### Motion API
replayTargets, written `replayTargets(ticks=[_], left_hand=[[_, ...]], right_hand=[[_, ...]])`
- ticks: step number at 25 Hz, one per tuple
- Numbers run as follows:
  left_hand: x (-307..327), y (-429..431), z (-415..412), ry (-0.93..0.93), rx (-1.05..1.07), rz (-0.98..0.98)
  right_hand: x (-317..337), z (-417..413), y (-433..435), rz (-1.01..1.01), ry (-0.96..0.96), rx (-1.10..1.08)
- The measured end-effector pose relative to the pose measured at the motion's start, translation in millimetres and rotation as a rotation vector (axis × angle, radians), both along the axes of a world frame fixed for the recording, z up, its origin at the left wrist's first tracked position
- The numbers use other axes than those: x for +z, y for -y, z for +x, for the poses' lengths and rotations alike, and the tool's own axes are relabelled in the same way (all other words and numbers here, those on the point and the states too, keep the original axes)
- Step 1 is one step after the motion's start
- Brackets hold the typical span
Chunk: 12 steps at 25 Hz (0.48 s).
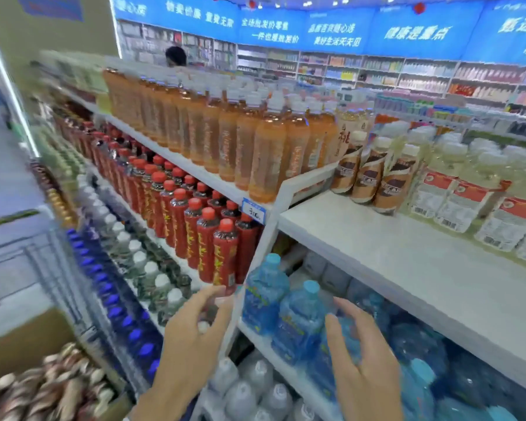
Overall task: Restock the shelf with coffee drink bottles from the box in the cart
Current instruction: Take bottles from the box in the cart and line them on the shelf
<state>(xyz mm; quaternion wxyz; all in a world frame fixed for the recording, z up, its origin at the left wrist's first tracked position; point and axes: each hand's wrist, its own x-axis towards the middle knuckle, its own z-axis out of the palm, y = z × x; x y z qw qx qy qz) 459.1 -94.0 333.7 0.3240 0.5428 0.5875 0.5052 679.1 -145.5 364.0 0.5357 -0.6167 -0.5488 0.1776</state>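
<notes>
Left grip (190, 341) and right grip (362, 357) both loosely open, empty, below shelf (377, 253) of coffee drink bottles (368, 177).

Just above the left hand (192, 338), red labels with yellow characters are seen on red-capped bottles (222, 256). Between the hands, translucent blue is shown by water bottles (264, 296). Well above the right hand (362, 354), brown-and-tan labels and cream caps are borne by coffee drink bottles (374, 180) on a white shelf (392, 253).
</notes>
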Motion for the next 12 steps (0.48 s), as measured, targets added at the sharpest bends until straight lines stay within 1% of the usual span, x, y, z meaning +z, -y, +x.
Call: replayTargets(ticks=[3,7,9,12], left_hand=[[-52,47,-50,-0.027,0.131,-0.135],[-115,105,-121,0.011,0.283,-0.282],[-137,128,-156,0.029,0.393,-0.339],[-161,150,-203,0.097,0.54,-0.443]], right_hand=[[-57,-48,5,-0.081,-0.059,0.099],[-137,-113,6,-0.377,-0.05,0.266],[-158,-143,5,-0.522,-0.062,0.363],[-189,-184,-2,-0.587,-0.004,0.415]])
